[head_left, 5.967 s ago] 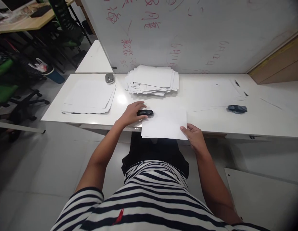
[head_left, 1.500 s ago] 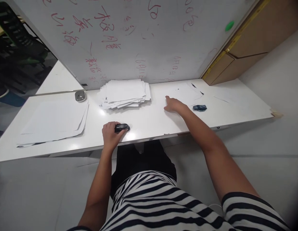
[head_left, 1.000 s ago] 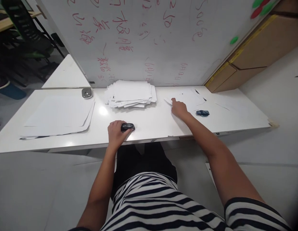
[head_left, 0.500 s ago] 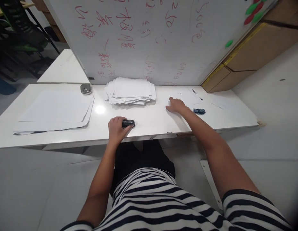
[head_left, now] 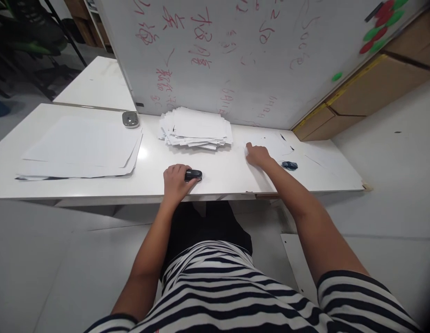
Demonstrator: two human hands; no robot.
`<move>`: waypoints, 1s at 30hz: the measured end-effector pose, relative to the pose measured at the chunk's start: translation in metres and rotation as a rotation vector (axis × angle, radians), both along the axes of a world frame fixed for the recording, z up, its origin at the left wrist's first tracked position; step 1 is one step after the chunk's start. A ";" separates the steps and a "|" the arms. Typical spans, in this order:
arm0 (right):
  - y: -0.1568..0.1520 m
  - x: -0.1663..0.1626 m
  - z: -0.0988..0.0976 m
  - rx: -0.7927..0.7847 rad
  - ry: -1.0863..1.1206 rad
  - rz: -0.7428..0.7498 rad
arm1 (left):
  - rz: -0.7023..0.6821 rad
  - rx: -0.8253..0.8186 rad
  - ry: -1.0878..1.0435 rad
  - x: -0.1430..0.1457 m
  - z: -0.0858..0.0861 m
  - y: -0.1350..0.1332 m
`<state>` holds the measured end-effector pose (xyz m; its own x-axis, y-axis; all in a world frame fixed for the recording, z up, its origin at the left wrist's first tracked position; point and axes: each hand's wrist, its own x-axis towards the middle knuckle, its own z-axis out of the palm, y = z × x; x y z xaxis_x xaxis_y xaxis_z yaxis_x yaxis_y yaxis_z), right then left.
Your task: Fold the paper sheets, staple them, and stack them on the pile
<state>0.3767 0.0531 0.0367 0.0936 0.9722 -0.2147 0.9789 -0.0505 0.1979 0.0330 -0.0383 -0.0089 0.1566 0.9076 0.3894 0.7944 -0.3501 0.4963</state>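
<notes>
My left hand (head_left: 176, 185) is wrapped round a small black stapler (head_left: 193, 175) that rests near the table's front edge. To the right, my right hand (head_left: 258, 154) is low over the table, its thumb and fingers drawn together at the left side of a white sheet of paper (head_left: 277, 142). Whatever is between those fingertips, if anything, is too small to make out. Behind and between the hands lies a thick, uneven stack of white paper (head_left: 201, 124). A small dark blue object (head_left: 289, 165) sits just right of my right wrist.
Large white sheets (head_left: 79, 143) lie on the left of the white table (head_left: 159, 185). A grey rounded device (head_left: 130, 119) stands at their back corner. Behind the table rises a whiteboard (head_left: 215, 60) with red writing and magnets. Cardboard boxes (head_left: 360, 88) are at the back right.
The fingers of my right hand, apart before, have closed together. My left hand keeps its hold on the stapler. The whole view has shifted and tilted slightly.
</notes>
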 end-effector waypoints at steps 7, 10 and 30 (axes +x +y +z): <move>-0.001 0.032 0.006 0.141 0.193 -0.095 | 0.037 0.015 -0.036 0.000 -0.003 0.001; -0.001 0.041 0.002 0.160 0.290 -0.149 | 0.047 0.016 -0.039 0.000 -0.003 0.002; -0.067 0.019 0.026 0.922 0.990 -0.204 | 0.161 0.202 -0.023 0.006 0.001 -0.004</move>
<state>0.3956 -0.0136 0.0632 0.4385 0.7852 0.4371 0.6494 0.0593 -0.7581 0.0387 -0.0423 -0.0076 0.0052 0.8238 0.5668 0.8376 -0.3133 0.4476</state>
